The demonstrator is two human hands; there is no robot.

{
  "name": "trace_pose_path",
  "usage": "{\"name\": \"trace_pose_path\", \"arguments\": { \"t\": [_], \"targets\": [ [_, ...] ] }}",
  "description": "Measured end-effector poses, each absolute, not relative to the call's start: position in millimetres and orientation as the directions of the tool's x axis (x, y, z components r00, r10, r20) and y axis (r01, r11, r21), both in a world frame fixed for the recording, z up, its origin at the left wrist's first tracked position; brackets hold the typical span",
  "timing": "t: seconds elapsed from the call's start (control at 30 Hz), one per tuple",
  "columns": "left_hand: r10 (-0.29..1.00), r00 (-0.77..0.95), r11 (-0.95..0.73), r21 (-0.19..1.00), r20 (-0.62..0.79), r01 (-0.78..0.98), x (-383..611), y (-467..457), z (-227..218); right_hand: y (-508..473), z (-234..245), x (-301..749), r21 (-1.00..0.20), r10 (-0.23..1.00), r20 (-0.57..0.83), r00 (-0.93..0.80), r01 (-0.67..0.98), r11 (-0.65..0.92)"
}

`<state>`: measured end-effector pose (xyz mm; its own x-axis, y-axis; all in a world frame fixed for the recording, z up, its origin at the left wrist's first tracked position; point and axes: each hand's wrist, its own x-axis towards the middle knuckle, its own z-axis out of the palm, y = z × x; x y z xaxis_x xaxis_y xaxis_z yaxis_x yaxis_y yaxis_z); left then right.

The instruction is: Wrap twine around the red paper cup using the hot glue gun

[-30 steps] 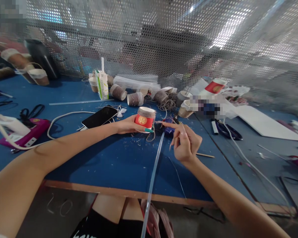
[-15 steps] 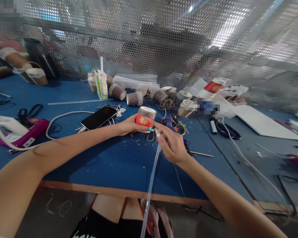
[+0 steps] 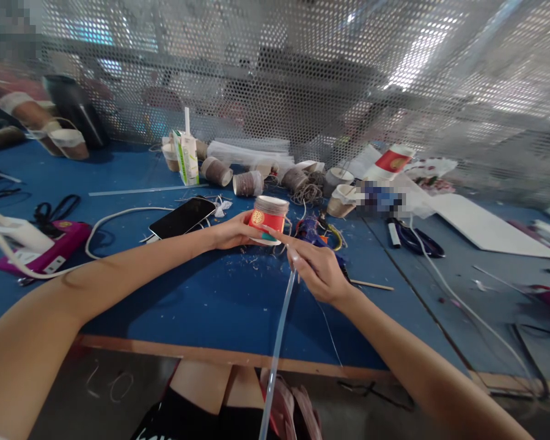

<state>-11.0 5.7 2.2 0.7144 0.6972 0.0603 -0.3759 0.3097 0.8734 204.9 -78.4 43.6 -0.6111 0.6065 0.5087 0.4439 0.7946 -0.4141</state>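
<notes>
My left hand [image 3: 236,231] is closed around the side of a red paper cup [image 3: 275,222] with a gold emblem and a green part low down. Brown cord is wound round the cup's upper part, below its pale top. My right hand [image 3: 318,269] reaches in from the right, its index finger against the cup's lower front. From its other fingers, closed together, a long translucent stick [image 3: 282,324], like a glue stick, hangs down past the table edge. Just behind the right hand lies a dark blue tool [image 3: 309,229], partly hidden.
A phone [image 3: 183,218] and a purple power strip [image 3: 59,244] lie to the left. Behind the cup stand a drink carton [image 3: 186,157] and several cord-wrapped cups [image 3: 249,183]. A wooden stick [image 3: 373,285] and a white board [image 3: 490,223] are on the right. Perforated metal [image 3: 256,79] closes the back.
The cup has turned in my left hand: its gold emblem has shifted left and more green shows. My right hand has moved slightly down, with its index finger still at the cup.
</notes>
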Motion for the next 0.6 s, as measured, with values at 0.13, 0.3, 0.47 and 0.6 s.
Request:
{"name": "trace_pose_path", "arguments": {
  "t": [0.13,0.3,0.47,0.6],
  "targets": [
    [0.727,0.685,0.279,0.889,0.053,-0.364,-9,5,1,-80,44,205,-0.385,0.565,0.5,-0.656,0.416,0.824],
    [0.747,0.664,0.299,0.875,0.033,-0.381,-10,7,1,-69,59,231,-0.338,0.6,0.671,-0.436,0.54,0.771],
    [0.716,0.693,0.299,0.862,0.08,-0.409,-11,7,1,-48,78,256,-0.52,0.774,0.573,-0.27,0.61,0.598],
    [0.768,0.634,0.262,0.861,0.088,-0.436,-7,8,-2,-51,69,245,-0.721,0.829,0.454,-0.328,0.412,0.557]
  ]
}}
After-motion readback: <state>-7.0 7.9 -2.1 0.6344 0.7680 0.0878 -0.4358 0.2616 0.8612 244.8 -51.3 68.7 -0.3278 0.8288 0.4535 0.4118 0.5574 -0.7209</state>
